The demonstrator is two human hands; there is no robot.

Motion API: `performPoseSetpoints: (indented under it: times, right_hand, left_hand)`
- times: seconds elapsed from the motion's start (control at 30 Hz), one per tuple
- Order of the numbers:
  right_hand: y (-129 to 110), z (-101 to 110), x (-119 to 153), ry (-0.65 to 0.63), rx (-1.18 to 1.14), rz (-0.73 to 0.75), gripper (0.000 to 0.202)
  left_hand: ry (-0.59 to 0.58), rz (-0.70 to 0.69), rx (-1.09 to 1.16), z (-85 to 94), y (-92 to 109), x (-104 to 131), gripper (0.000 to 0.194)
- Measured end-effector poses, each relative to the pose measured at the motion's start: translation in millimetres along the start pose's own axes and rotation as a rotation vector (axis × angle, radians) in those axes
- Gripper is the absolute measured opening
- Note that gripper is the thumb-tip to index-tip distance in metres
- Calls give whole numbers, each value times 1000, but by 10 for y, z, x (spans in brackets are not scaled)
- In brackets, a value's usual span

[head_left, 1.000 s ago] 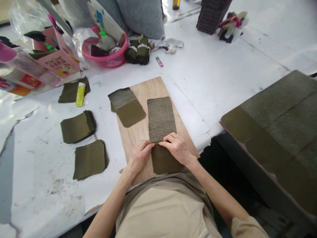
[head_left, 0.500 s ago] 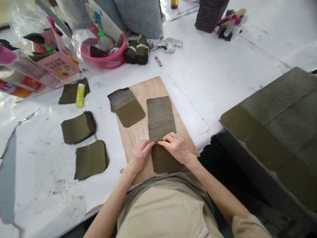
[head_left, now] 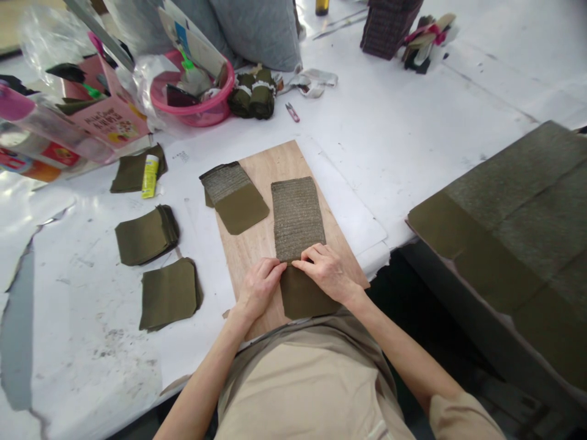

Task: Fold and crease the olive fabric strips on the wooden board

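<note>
L hand [head_left: 259,284] & R hand [head_left: 323,272] work side by side at the mid seam of the olive cloth piece [head_left: 299,217], forearms [head_left: 208,370] angling inward from the bottom edge. Each hand's narrow, thumb + index pinching the cloth at the seam, tips close together; R hand lies over the cloth, L hand mostly over the wooden board [head_left: 254,253] just beside it. Cloth's flat on the board, ribbed half far, plain half near; board's on the white worktop [head_left: 389,134]. Labels: pink box [head_left: 110,125], upper L, has dark lettering, too blurred to read; yellow tube [head_left: 150,177] on a cloth stack [head_left: 126,174], print too small; bottle [head_left: 59,153] w/ red label, wording unclear
</note>
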State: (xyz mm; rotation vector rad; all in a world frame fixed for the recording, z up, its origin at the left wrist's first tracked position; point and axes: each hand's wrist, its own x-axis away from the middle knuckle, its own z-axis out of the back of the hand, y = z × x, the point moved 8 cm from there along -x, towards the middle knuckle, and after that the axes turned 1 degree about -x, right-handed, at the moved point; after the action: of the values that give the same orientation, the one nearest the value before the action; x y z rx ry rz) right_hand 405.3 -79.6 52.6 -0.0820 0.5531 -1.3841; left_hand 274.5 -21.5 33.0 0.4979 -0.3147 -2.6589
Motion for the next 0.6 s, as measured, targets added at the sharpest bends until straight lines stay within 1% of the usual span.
performPoseSetpoints:
  times: [0.2,0.4,0.6]
  right_hand:
    - [-6,-16,10,-18,28,6,18]
    - [-27,-13,4,-21,33,28,19]
    - [-49,-14,-1,-13,70,49,18]
  left_hand:
    - [-5,-21,-26,-10,14,4,25]
    - [-40,-29,-56,-51,3,13,26]
    - [-37,-32,-55,-28,11,-9,29]
